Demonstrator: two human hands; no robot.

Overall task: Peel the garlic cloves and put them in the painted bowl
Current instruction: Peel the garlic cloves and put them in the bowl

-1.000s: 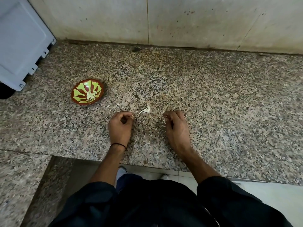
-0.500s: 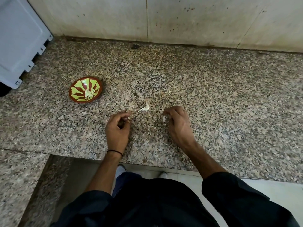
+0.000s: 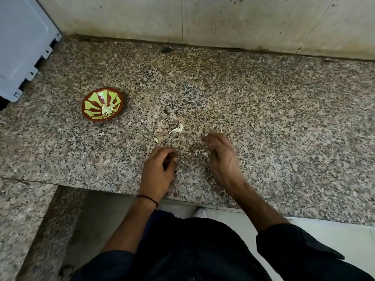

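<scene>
Left hand [image 3: 160, 167] grip is curled tight; I can't tell if it holds a clove. Right hand [image 3: 221, 157] is loose, fingers apart, empty. Peeled cloves [image 3: 107, 109] sit in the painted bowl [image 3: 95, 118], far left on the table [image 3: 263, 118]. Risk: I could lose the pale scrap [image 3: 177, 129] against the speckle.

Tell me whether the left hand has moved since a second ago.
Yes: the left hand has pulled back from the garlic peel toward the counter's near edge.

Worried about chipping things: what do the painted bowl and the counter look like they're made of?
Painted bowl: probably glazed earthenware, going by its glossy red-brown rim and green painted stripes. Counter: likely polished granite, speckled pink, grey and black with a faint sheen.
</scene>
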